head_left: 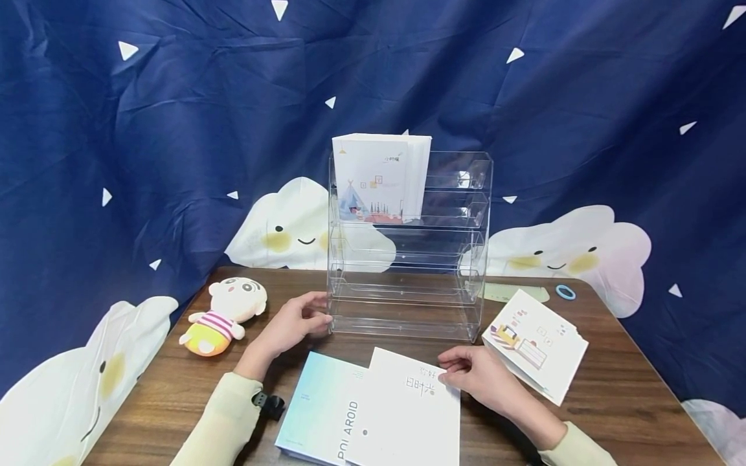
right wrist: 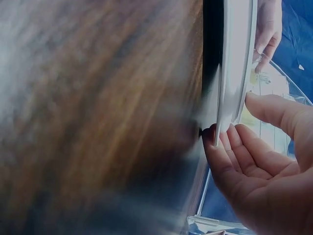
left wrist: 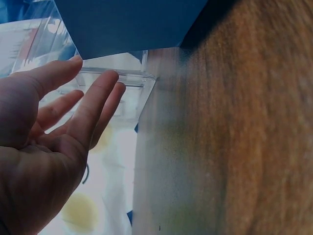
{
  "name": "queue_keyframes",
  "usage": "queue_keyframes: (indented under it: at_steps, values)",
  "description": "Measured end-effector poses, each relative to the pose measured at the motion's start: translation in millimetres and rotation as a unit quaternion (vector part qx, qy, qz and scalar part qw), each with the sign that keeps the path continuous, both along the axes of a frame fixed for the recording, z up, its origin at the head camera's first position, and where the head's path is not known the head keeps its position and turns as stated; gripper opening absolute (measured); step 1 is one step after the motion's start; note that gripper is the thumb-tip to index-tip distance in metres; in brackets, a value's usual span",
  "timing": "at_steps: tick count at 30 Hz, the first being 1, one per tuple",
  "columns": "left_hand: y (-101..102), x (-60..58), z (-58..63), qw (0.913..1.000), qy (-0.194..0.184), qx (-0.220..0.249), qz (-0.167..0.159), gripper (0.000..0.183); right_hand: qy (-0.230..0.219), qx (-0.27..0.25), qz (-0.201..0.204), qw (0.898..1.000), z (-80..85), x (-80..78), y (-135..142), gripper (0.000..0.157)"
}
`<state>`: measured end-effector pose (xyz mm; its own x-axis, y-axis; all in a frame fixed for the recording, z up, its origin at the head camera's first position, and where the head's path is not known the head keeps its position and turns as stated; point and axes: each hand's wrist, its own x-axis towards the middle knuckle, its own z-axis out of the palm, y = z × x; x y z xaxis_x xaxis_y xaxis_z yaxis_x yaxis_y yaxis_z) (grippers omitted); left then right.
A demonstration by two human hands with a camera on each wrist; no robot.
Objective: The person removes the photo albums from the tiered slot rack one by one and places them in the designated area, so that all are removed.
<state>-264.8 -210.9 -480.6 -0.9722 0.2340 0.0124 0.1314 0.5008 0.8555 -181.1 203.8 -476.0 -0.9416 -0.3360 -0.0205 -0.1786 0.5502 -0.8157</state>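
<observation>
A clear acrylic tiered rack (head_left: 403,329) stands upright at the back of the table, with white illustrated booklets (head_left: 375,165) in the left half of its top. My left hand (head_left: 298,320) is at the rack's lower left side, fingers fairly straight and fingertips right at its edge. Nearer to me, a white booklet (head_left: 408,414) with lettering overlaps a light blue "POLAROID" booklet (head_left: 315,401). My right hand (head_left: 484,378) pinches the white booklet by its far right corner. In the right wrist view the thumb lies against one face of this booklet (right wrist: 237,58), a finger under its edge.
Another stack of white illustrated booklets (head_left: 536,346) lies at the right. Behind it are a pale green flat strip (head_left: 515,292) and a blue ring (head_left: 565,292). A plush doll (head_left: 224,317) lies at the left. A dark blue curtain (head_left: 175,129) hangs behind the table.
</observation>
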Motion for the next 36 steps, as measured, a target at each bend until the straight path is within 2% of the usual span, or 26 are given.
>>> queue_keyframes:
  at_steps: [18, 29, 36]
  values:
    - [-1.3, 1.2, 2.5, 0.9999, 0.004, -0.010, 0.004, 0.057, -0.004, 0.000, -0.033, 0.999, -0.5, 2.9, -5.4, 0.034]
    - [0.2, 1.1, 5.2, 1.0000, 0.004, -0.008, 0.005, 0.057, -0.006, 0.001, -0.036, 0.999, 0.0, 3.8, -5.7, 0.034]
    - [0.4, 1.8, 2.4, 0.9999, 0.000, -0.012, 0.006, 0.057, -0.017, 0.008, -0.043, 0.999, -0.4, 5.5, -5.6, 0.033]
